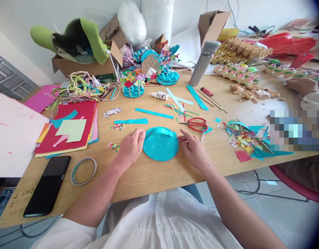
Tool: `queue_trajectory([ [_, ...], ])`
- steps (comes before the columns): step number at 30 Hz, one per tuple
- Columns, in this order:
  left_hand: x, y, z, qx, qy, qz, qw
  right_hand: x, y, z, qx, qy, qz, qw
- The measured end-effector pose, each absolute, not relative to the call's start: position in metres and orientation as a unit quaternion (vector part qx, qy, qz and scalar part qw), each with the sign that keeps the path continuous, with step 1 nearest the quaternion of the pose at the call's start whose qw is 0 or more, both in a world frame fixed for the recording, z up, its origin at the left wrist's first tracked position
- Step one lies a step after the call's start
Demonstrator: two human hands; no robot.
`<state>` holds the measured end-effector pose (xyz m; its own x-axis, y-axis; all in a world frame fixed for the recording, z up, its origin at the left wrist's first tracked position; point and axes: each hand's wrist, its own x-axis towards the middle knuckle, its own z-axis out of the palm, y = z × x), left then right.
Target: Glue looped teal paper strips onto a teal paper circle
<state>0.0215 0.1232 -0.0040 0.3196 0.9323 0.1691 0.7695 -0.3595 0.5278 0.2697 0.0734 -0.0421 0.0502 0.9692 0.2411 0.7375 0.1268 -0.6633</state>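
Observation:
A round blue paper disc (161, 149) with small pale dots lies at the table's front, between my hands. Across its far part, a blue paper strip (163, 130) bows up in a low arch. My left hand (130, 148) is closed in a pinch at the strip's left end; the fingertips partly hide what they grip. At the disc's right rim rests my right hand (194, 149), index finger stretched out and the fingers apart. Red-handled scissors (197, 123) lie just beyond it. Two more blue strips, one of them a flat strip (154, 113), lie behind the disc.
A phone (47, 186) and a tape roll (83, 171) lie at left, near stacked coloured paper (65, 138). Behind stand a glue bottle (159, 95), a blue paper craft (133, 89) and a grey flask (204, 64). Paper scraps (242, 135) are heaped at right.

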Motion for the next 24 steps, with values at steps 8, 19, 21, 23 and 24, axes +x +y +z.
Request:
queue_trajectory([
  [8,0.022,0.119,0.0,0.825,0.523,0.192,0.094,0.276,0.093,-0.043,-0.6,-0.745,0.083,0.279],
  [19,0.023,0.116,-0.003,0.822,0.54,0.151,0.097,0.278,0.09,-0.051,-0.566,-0.784,0.016,0.254],
  [21,0.024,0.116,-0.003,0.821,0.545,0.146,0.091,0.279,0.09,-0.051,-0.563,-0.787,0.011,0.253],
  [23,0.025,0.115,-0.003,0.819,0.549,0.143,0.085,0.28,0.089,-0.052,-0.558,-0.791,0.008,0.25],
  [24,0.025,0.115,-0.004,0.819,0.549,0.143,0.085,0.28,0.089,-0.052,-0.556,-0.793,0.007,0.248],
])
